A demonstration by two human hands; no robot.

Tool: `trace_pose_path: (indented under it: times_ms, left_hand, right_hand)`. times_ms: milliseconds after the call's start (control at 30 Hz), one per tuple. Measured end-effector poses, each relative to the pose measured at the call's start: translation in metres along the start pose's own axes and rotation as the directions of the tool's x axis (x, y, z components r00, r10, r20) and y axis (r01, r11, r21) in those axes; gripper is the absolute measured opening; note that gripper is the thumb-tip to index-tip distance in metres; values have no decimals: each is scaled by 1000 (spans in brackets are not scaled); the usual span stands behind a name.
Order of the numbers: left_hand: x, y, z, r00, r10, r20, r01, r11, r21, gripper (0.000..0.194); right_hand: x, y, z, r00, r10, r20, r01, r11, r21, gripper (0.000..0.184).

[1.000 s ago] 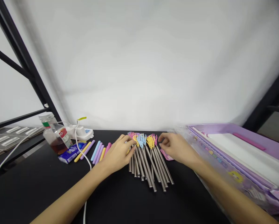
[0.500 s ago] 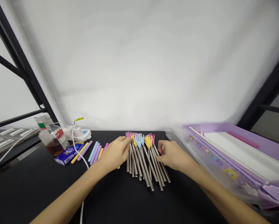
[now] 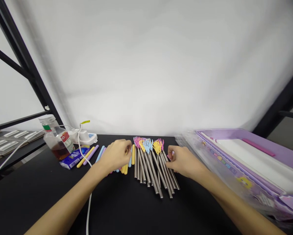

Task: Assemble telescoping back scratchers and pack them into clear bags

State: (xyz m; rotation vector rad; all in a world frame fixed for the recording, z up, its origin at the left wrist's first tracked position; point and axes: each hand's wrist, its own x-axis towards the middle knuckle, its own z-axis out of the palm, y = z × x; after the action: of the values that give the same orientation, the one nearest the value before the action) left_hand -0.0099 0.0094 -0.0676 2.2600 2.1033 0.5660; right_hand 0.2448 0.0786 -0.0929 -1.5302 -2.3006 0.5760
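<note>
Metal-rod back scratchers point(image 3: 156, 174) lie in a fanned bunch, their pink, yellow and blue claw heads toward the wall. To their left are several pastel plastic handles point(image 3: 124, 168) in blue, yellow and purple, partly covered by my left hand point(image 3: 117, 155). That hand is closed, fingers curled down over the handles; what sits in its grip is hidden. At the right edge of the bunch, my right hand point(image 3: 183, 162) is closed with thumb and fingers bent together. A small pinkish bit shows at its fingertips, too small to name.
At left stand a bottle of brown liquid point(image 3: 59, 142), a blue packet point(image 3: 71, 158) and a white power strip point(image 3: 89, 137). A white cable point(image 3: 88, 209) crosses the black table point(image 3: 127, 212). On the right lies a purple box point(image 3: 249, 135) beside clear plastic wrapping point(image 3: 210, 163).
My left hand has moved left off the back scratchers, uncovering blue and yellow handles beside them. My right hand stays nearly in place. The view has shifted slightly.
</note>
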Motion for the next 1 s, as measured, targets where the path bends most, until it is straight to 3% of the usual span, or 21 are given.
trace_pose_path:
  times_ms: [133, 267, 567, 800, 900, 1000]
  left_hand:
    - [4, -16, -10, 995, -90, 35, 92, 994, -63, 14]
    - [2, -24, -9, 990, -126, 67, 122, 991, 53, 12]
    - [0, -21, -5, 992, -66, 107, 63, 998, 31, 21]
    - [2, -24, -3, 994, -89, 65, 82, 992, 99, 28]
    - [4, -25, -5, 998, -61, -15, 62, 997, 45, 29]
    - [5, -20, -9, 996, -66, -65, 58, 991, -118, 28]
  right_hand:
    - [0, 1, 1, 1000, 3, 3, -3, 1000, 7, 18]
    - [-1, 1, 0, 1000, 10, -18, -9, 1000, 19, 17]
    - [-2, -6, -8, 997, 17, -70, -18, 1000, -14, 14]
    - [-1, -4, -8, 989, -16, -147, 14, 1000, -17, 15]
    - [-1, -1, -11, 980, -38, -198, 39, 999, -2, 14]
    - [-2, -3, -17, 974, -25, -227, 44, 996, 78, 15]
